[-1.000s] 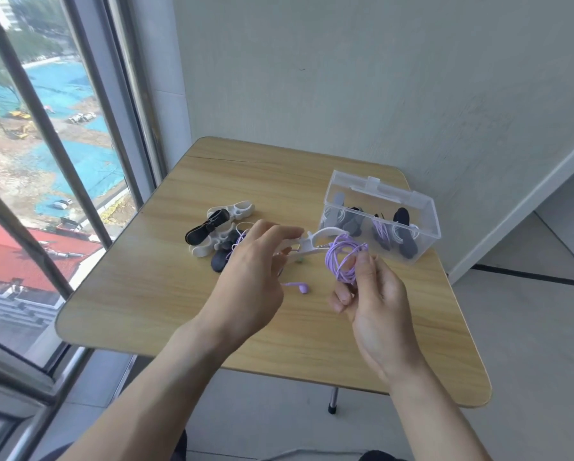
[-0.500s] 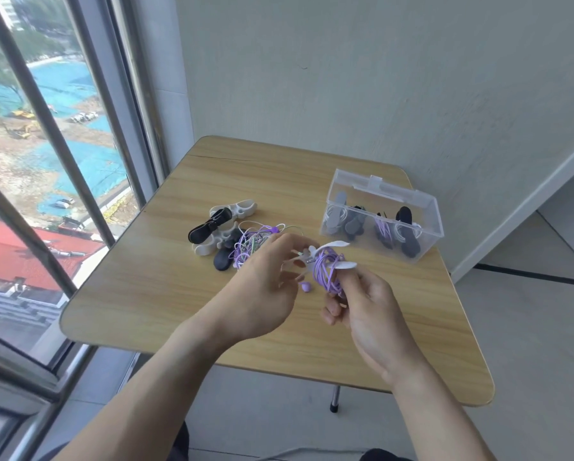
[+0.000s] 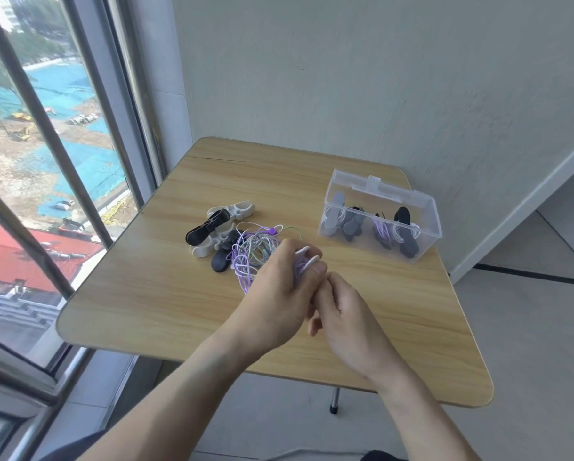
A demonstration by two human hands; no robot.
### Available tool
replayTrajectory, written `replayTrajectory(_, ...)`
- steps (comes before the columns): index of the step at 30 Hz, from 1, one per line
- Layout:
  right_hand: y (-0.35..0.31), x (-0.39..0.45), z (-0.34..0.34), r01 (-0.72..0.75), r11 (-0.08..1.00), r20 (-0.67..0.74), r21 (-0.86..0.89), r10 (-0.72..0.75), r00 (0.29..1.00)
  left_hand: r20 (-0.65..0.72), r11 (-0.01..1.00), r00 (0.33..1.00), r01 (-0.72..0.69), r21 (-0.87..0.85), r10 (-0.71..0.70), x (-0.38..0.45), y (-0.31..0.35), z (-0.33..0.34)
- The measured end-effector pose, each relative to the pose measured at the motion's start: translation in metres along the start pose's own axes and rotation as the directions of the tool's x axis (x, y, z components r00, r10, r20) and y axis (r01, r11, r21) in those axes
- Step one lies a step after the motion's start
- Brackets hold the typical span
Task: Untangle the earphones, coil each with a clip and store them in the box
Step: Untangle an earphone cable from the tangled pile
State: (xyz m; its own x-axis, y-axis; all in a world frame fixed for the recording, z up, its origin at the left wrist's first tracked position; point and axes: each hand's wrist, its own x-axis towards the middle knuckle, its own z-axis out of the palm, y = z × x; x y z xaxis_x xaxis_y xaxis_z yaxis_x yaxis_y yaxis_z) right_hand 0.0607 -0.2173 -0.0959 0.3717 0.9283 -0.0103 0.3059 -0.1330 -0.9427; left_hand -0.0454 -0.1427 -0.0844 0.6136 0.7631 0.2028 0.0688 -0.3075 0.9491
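Head view: spare clips (image 3: 212, 227) beside tangled earphones (image 3: 252, 251).

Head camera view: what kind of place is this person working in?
Probably a bare upper-floor room in a tall building, not a workshop. A small wooden table stands in a corner against a plain wall, and the barred window looks down on rooftops and a construction site far below.

Left hand (image 3: 279, 294) fingers curled in a grip, right hand (image 3: 342, 314) curled touching it, forearms converging
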Motion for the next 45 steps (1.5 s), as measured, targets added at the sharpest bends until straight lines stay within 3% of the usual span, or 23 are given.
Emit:
replayTrajectory(5,0.000,0.003,-0.006,0.066,0.998,0.024,0.002,-0.066,0.998,0.018,0.989,0.991,-0.134,0.068,0.133,-0.004,0.001,0.003)
replayTrajectory(9,0.004,0.007,-0.004,-0.024,0.989,-0.055,0.149,0.032,0.998,0.028,0.926,0.963,-0.267,0.267,0.269,-0.003,-0.004,0.008)
replayTrajectory(12,0.005,0.008,0.000,-0.092,0.938,-0.062,0.334,0.119,0.991,0.018,0.927,0.967,-0.247,0.282,0.252,-0.001,-0.004,0.009)
replayTrajectory(18,0.007,0.011,0.001,-0.070,0.902,-0.209,0.427,0.174,0.962,0.077,0.895,0.959,-0.283,0.345,0.273,-0.005,-0.002,0.010)
replayTrajectory(20,0.004,0.012,-0.001,-0.074,0.890,-0.263,0.450,0.211,0.941,0.023,0.850,0.951,-0.287,0.442,0.309,-0.003,-0.002,0.009)
replayTrajectory(22,0.001,0.012,-0.007,-0.062,0.930,-0.346,0.362,0.196,0.917,-0.066,0.810,0.935,-0.264,0.524,0.348,0.000,-0.005,0.008)
replayTrajectory(25,-0.001,0.009,-0.014,-0.028,0.996,-0.498,0.088,0.068,0.864,-0.165,0.831,0.934,-0.190,0.523,0.317,-0.001,-0.004,0.008)
replayTrajectory(30,-0.006,0.002,-0.011,0.131,0.978,-0.593,-0.160,-0.202,0.780,-0.218,0.847,0.946,-0.095,0.524,0.241,-0.002,-0.004,0.006)
replayTrajectory(37,0.000,0.005,-0.010,0.251,0.867,-0.574,-0.430,-0.477,0.665,-0.163,0.829,0.983,0.018,0.560,0.089,-0.009,-0.010,0.012)
replayTrajectory(45,0.006,0.005,-0.005,0.358,0.788,-0.480,-0.501,-0.597,0.643,-0.076,0.837,0.995,-0.016,0.547,0.068,-0.010,-0.010,0.011)
